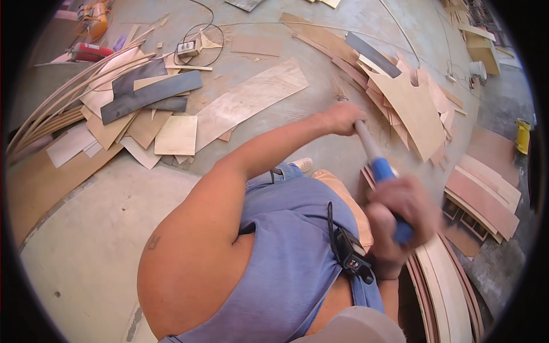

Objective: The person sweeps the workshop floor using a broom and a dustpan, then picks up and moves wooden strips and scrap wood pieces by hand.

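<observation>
Floor [337,150]: grey, dusty, broad. Wood offcuts flank the working patch: a heap with dark strips [151,94] to the left, curved panels [420,114] to the right, a long pale board [251,100] lying beyond the left forearm.

Pole [367,140]: in front of the torso, toward the right side, above the floor. Two-handed work by the look of it. Best handled, I judge, with the hands kept well apart, the left guiding, the right steadying the rear, and short strokes so the far end does not snag the curved panels' edges. Long axis runs slantwise, from the right hand near the body, outward and somewhat left to the left hand. Blue grip [382,170] at the near end, grey shaft beyond. Downward tilt likely; exact angle cannot be told.

Right hand [403,211]: blurred, fingers clamped around the blue grip.

Left hand [345,118]: fingers closed on the grey shaft, arm outstretched.

Bristly tuft [341,94]: just past the left hand, thin and indistinct; whether it joins the pole, cannot say.
</observation>
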{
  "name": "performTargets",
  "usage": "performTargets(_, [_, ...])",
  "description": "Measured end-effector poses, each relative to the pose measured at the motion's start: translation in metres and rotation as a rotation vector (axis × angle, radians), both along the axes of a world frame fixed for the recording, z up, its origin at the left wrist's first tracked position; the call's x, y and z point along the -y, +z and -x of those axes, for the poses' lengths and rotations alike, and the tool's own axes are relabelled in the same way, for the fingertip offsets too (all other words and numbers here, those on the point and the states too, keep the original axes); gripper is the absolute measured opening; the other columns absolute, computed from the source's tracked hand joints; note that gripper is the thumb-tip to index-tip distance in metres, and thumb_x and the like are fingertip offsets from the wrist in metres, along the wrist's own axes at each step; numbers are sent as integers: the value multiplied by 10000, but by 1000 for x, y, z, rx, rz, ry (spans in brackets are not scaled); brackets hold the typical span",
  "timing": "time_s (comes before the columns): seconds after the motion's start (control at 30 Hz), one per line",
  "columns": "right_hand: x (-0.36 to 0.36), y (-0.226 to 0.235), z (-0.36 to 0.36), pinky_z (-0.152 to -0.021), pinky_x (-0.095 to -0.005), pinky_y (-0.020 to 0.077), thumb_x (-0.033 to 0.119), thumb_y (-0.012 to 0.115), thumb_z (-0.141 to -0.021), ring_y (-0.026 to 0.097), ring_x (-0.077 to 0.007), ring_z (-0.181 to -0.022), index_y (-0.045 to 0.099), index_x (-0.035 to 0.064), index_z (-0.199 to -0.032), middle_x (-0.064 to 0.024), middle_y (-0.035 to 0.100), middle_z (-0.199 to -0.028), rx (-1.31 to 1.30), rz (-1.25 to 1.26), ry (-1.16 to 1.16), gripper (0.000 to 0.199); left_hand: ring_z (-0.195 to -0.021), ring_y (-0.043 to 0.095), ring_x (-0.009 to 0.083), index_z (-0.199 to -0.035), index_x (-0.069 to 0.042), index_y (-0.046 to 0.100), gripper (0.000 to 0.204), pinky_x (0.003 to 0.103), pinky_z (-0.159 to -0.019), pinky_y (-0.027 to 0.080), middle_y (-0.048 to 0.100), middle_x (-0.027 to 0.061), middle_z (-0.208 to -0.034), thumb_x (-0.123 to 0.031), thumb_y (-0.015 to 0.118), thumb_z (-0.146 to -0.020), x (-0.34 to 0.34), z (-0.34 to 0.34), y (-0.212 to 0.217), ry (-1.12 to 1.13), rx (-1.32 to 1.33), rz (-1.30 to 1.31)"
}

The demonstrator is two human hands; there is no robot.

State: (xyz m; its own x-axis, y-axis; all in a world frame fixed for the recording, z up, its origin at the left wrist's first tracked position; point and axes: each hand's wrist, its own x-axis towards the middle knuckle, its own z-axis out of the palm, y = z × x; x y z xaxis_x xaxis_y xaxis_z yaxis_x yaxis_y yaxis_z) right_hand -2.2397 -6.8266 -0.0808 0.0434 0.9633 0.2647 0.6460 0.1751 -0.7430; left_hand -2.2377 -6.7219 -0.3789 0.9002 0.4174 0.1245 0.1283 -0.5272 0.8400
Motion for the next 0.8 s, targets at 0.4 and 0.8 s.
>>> performTargets(0.4, [-42,-74,-26,-577,-297,448,12,649,-768,559,-211,-594,564,15,-720,-81,570,-671,-239,-24,-99,98,-748,592,340,-737,-67,608,301,415,-677,484,607,149,-783,-353,699,-755,-133,13,-65,238,-114,-206])
performTargets(0.8, [65,26,-61,-451,-257,260,282,679,-782,457,-94,-465,494,144,-675,17,531,-543,140,-443,220,254,-771,565,328,-704,-95,597,317,428,-711,450,580,119,-733,-395,664,-780,22,-31,61,-24,220,-129])
